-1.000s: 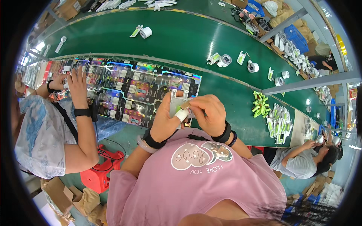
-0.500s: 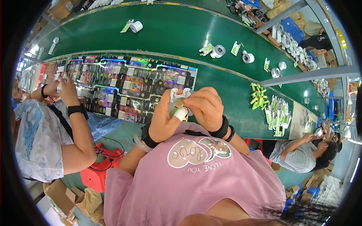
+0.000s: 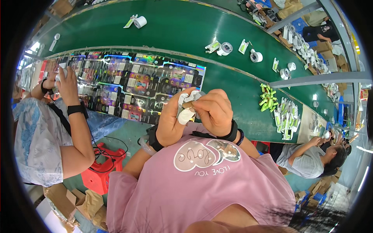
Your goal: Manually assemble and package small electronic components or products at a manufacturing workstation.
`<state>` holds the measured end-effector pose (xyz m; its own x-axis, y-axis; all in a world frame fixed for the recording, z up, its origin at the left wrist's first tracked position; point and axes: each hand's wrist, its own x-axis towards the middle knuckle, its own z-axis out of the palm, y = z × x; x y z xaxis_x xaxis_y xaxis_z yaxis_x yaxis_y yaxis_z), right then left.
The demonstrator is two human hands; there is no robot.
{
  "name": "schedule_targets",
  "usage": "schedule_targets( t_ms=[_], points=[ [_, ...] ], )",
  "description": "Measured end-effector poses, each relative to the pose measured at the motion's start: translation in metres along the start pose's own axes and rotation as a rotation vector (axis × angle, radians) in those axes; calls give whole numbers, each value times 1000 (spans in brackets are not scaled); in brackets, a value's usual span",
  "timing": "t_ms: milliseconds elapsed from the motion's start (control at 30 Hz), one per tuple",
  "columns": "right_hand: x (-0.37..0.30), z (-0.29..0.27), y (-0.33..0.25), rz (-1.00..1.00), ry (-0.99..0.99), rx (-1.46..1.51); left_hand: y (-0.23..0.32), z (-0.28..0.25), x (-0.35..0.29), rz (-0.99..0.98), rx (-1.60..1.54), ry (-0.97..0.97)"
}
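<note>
Above the near edge of the green table (image 3: 243, 116), the left hand (image 3: 171, 118) clasps a white plastic part (image 3: 181, 101), while the right hand (image 3: 216, 113) seems to pinch a small brown piece (image 3: 189, 105) against it. A slackened left hold, perhaps from the bulky white thumb wrap (image 3: 186, 116), could let the part twist and the piece slip.

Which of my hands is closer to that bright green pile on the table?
Right. Your right hand is left of the bright green pile; your left hand is farther left.
</note>
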<state>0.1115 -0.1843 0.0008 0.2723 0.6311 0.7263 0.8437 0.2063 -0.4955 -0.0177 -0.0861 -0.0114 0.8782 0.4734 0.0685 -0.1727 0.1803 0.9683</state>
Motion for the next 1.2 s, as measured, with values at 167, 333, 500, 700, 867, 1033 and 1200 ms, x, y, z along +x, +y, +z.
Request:
schedule_targets(
  t_ms=[167,333,500,700,867,1033,1200],
  points=[
    [1,0,4,-38,-24,-3,1,-1,-1,9,120,19],
    [2,-4,8,-72,-64,33,2,1,-2,-16,93,16],
    [-4,-4,1,-11,-43,5,-1,2,-5,-1,114,14],
    [-7,5,4,43,-30,36,-1,2,1,4,267,83],
    [-3,14,18,72,11,-11,-7,-3,19,-95,168,103],
    [10,21,61,213,-147,83,-13,-34,58,-243,232,30],
    [14,41,191,360,-143,-282,-54,-95,151,-213,139,72]
  ],
)
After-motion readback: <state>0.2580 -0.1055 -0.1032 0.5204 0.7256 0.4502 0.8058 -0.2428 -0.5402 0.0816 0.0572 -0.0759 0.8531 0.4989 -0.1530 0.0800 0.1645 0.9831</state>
